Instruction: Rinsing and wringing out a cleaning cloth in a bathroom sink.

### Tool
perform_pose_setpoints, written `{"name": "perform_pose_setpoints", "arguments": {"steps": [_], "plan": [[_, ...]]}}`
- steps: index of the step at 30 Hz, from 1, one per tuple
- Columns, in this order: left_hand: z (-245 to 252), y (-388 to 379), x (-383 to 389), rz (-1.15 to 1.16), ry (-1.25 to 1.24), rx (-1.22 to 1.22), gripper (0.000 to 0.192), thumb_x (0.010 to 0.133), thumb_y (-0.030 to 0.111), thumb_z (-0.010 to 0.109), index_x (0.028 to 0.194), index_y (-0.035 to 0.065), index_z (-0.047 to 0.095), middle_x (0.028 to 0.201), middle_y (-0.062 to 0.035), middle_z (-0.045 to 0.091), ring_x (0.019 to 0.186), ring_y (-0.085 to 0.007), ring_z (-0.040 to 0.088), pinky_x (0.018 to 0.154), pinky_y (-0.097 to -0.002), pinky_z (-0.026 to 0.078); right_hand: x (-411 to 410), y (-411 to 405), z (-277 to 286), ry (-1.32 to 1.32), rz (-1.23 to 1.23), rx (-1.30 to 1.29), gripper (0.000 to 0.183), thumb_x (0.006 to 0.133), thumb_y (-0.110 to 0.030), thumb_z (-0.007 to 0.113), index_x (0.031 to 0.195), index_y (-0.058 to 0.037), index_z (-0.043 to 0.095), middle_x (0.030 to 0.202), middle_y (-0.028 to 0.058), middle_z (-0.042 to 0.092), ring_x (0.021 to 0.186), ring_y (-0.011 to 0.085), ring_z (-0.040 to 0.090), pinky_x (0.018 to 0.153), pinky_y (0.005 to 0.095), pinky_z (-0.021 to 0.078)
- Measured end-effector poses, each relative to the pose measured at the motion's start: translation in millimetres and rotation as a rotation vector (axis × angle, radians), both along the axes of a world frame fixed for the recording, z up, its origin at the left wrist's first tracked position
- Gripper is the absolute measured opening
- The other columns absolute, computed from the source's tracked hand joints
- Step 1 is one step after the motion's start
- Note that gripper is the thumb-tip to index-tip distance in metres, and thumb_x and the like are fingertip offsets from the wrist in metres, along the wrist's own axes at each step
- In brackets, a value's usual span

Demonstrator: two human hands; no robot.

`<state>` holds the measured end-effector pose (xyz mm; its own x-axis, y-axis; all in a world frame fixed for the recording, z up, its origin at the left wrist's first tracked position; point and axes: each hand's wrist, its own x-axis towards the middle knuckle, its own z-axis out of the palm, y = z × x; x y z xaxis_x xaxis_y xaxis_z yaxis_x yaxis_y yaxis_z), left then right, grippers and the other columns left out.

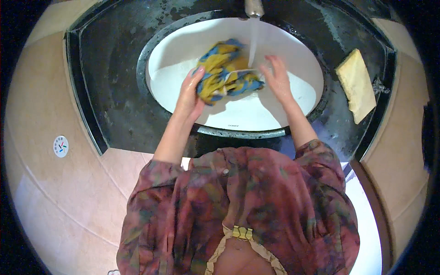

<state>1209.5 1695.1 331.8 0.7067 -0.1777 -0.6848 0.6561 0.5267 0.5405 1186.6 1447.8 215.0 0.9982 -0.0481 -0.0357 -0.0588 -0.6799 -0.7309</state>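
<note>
A bunched yellow and blue patterned cloth [220, 75] is held over the white oval washbasin [172, 89]. My left hand [191, 90] grips its left side, thumb on top. Just right of the cloth, my right hand [276, 79] has its fingers spread, apparently with nothing in them; whether a fingertip touches the cloth's edge is blurred. From the metal faucet [254, 8], a stream of water [253, 41] falls between the cloth and my right hand. Part of the basin's floor is hidden behind the cloth.
The basin is set in a dark stone countertop [110, 86] with wet spots. On its right side lies a pale yellow sponge-like block [357, 86], beside a steel wool scourer [380, 86]. Tiled walls [37, 103] flank the counter, the left one bearing a round sticker [61, 146].
</note>
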Motion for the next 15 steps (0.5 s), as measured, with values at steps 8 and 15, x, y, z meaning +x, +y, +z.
{"name": "perform_pose_setpoints", "arguments": {"steps": [8,15], "plan": [[75,55,-29,0.216,0.014,-0.288,0.044,0.094,0.032,0.047,0.125,0.0014,0.047,0.123,-0.0156,0.055,0.111,-0.0293,0.055,0.095,-0.0445,0.045,-49,50,26,0.585,0.690,0.052,0.021,0.079,-0.020,0.053,0.093,-0.0154,0.068,0.083,0.0115,0.067,0.084,0.0303,0.063,0.074,0.0410,0.0498],[79,68,-35,0.154,-0.085,-0.243,0.043,0.096,0.032,0.042,0.127,0.0032,0.047,0.123,-0.0143,0.055,0.112,-0.0281,0.054,0.096,-0.0438,0.044,-3,58,-12,0.109,0.113,-0.149,0.023,0.080,-0.019,0.055,0.102,-0.0183,0.064,0.089,0.0094,0.064,0.081,0.0295,0.063,0.069,0.0408,0.0509]]}}
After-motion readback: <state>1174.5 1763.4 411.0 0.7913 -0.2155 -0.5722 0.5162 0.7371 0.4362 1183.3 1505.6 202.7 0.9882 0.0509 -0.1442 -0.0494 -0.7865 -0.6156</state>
